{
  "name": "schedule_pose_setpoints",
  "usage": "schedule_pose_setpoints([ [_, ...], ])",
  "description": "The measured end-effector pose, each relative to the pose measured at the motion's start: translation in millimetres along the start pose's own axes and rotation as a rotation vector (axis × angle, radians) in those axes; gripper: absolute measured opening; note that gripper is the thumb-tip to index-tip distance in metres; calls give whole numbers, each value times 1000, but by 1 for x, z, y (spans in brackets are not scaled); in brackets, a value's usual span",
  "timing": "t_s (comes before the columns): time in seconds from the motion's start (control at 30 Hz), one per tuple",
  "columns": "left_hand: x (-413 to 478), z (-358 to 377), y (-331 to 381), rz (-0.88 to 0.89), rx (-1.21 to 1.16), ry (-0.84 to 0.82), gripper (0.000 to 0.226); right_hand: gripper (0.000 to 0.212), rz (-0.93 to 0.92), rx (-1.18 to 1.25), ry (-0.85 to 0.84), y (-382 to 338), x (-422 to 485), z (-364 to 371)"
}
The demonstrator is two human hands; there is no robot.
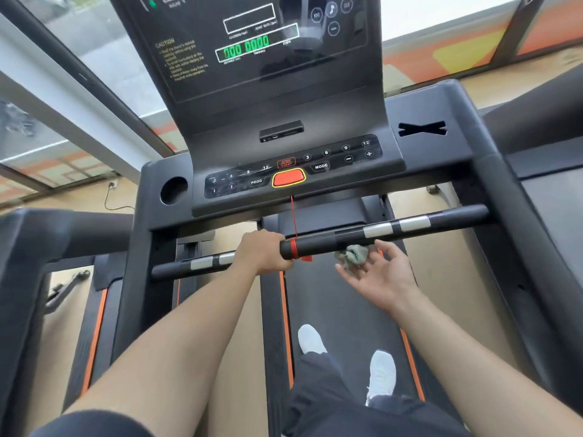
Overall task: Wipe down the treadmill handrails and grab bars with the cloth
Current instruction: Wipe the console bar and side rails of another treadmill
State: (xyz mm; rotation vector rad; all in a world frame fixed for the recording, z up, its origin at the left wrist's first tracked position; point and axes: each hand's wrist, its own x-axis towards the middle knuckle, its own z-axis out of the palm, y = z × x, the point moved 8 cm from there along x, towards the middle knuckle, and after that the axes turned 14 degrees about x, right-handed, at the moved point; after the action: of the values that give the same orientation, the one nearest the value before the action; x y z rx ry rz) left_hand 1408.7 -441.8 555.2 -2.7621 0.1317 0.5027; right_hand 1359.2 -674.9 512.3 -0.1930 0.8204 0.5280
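A black front grab bar with silver sensor bands runs across the treadmill below the console. My left hand grips this bar near its middle, just left of a red safety cord wound round it. A small crumpled grey-green cloth sits just under the bar, at the fingertips of my right hand. That hand is palm up with its fingers spread and relaxed, and the cloth seems to touch only the fingertips. The right side handrail and the left side handrail slope down on either side of me.
The console with a red stop button and number keys hangs over the bar, with a dark display above. A cup holder sits at its left. My white shoes stand on the black belt. Neighbouring treadmills flank both sides.
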Motion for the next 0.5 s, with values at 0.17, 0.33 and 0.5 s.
schedule_pose_setpoints([
  [0.17, 3, 3, 0, -4, 15, 8, 32, 45, 67, -29, -13, 29, 3, 11],
  [0.33, 3, 6, -1, -4, 17, 7, 36, 49, 39, 78, 9, 20, -1, 6],
  [0.5, 2, 6, -1, 0, 9, -2, 34, 31, -53, 155, 26, -15, -7, -8],
])
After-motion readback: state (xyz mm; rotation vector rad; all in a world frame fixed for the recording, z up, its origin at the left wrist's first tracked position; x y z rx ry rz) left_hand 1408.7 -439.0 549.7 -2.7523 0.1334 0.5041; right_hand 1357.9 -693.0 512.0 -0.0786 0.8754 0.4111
